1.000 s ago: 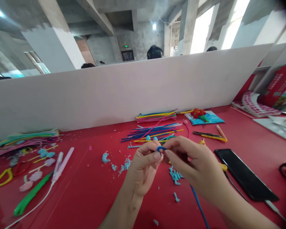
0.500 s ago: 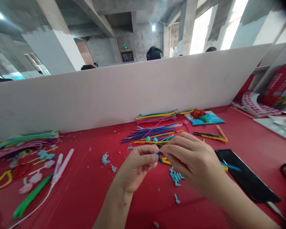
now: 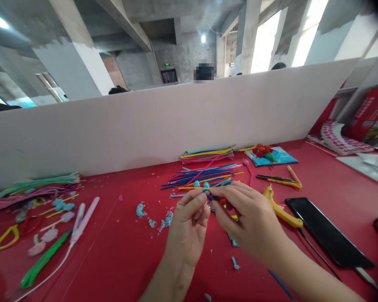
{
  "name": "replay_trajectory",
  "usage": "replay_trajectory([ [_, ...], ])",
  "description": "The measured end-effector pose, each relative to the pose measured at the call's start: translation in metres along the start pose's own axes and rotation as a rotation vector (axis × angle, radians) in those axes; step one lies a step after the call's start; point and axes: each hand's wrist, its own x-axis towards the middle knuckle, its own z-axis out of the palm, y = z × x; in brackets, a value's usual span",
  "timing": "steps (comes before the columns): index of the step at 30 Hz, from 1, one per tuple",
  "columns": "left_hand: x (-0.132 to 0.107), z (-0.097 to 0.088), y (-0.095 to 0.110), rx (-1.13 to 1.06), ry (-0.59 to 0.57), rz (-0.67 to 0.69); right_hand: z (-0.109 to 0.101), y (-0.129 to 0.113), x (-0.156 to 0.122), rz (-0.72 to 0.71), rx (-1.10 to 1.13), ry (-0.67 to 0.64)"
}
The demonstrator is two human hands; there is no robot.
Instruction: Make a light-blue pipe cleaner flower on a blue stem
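My left hand (image 3: 189, 226) is closed, its thumb and forefinger pinching a dark blue pipe cleaner (image 3: 207, 192) that looks bent at the fingertips. From the other side my right hand (image 3: 250, 212) meets it, fingers closed on the same blue piece. A blue strand (image 3: 280, 284) shows below my right forearm; whether it belongs to the held piece, I cannot tell. Beneath my right hand, scissors (image 3: 234, 217) are mostly hidden. Short light blue cut pieces (image 3: 235, 263) lie under my hands. Just beyond are two small light blue fuzzy balls (image 3: 206, 184) and loose blue pipe cleaners (image 3: 201, 174).
A yellow glue gun (image 3: 282, 212) and a black phone (image 3: 327, 233) lie to the right. Red flowers rest on a blue packet (image 3: 280, 156). At left are a pink corded tool (image 3: 85, 220), a green bundle (image 3: 45, 260) and scissors (image 3: 6, 238). A white partition (image 3: 164, 121) stands behind.
My left hand has shifted slightly right, and both hands have risen a little. The glue gun has come into view from behind my right hand. The blue strand's end has swung down below my forearm.
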Motion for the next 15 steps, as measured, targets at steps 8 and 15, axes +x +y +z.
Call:
replay_trajectory([
  [8, -0.004, 0.004, -0.007, -0.032, 0.018, 0.083, 0.005, 0.005, 0.001, 0.165, 0.098, -0.036],
  [15, 0.006, -0.003, 0.002, 0.217, -0.130, 0.111, -0.004, 0.012, 0.007, 0.184, 0.042, -0.120],
])
